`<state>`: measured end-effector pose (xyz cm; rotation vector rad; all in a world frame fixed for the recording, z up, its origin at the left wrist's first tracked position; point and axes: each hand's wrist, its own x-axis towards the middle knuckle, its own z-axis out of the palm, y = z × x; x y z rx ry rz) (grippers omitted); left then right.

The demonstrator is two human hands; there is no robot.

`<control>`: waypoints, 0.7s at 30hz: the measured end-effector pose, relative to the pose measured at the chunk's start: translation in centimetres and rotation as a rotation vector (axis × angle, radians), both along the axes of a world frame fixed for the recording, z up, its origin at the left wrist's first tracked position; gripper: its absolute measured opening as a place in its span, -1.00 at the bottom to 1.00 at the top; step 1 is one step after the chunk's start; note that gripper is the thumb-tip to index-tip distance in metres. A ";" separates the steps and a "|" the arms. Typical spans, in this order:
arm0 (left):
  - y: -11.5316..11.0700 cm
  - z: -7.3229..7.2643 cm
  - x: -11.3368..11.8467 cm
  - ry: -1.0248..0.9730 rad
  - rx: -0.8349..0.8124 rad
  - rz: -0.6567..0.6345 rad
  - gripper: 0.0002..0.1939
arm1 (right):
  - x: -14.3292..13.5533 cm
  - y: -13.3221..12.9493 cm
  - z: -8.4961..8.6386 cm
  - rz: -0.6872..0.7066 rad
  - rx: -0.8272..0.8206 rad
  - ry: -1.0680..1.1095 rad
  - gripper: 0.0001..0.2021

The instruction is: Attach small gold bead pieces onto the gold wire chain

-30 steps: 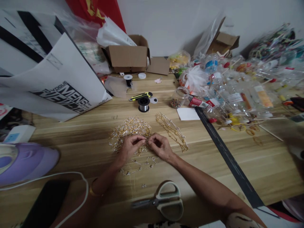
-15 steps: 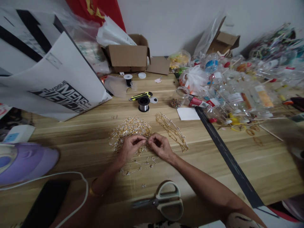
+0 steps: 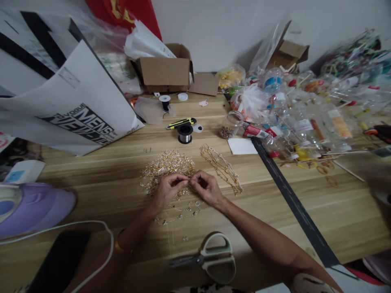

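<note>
My left hand (image 3: 171,188) and my right hand (image 3: 207,188) meet fingertip to fingertip at the near right side of a heap of gold and silver chains (image 3: 166,162). Both are closed in a pinch; whatever sits between the fingertips is too small to make out. Just below them a silver beaded chain (image 3: 179,218) lies curved on the wood, a small ring at one end. Several gold and silver chains (image 3: 224,169) are laid out to the right of my right hand. Nearer to me are a tiny silvery piece (image 3: 185,239) and scissors with pale handles (image 3: 215,257).
Beyond the heap stand a spool of wire (image 3: 185,134), a yellow-black cutter (image 3: 180,123) and a jar of beads (image 3: 230,125). Plastic bottles (image 3: 305,118) crowd the right. A large white bag (image 3: 70,97), a purple appliance (image 3: 39,207) and a dark phone-like slab (image 3: 58,260) occupy the left.
</note>
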<state>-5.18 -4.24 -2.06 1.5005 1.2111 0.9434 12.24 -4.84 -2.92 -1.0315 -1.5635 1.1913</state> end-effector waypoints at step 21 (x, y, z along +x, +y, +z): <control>0.1 0.3 -0.1 0.040 0.006 -0.038 -0.81 | 0.0 0.0 0.0 -0.008 0.003 0.009 -0.79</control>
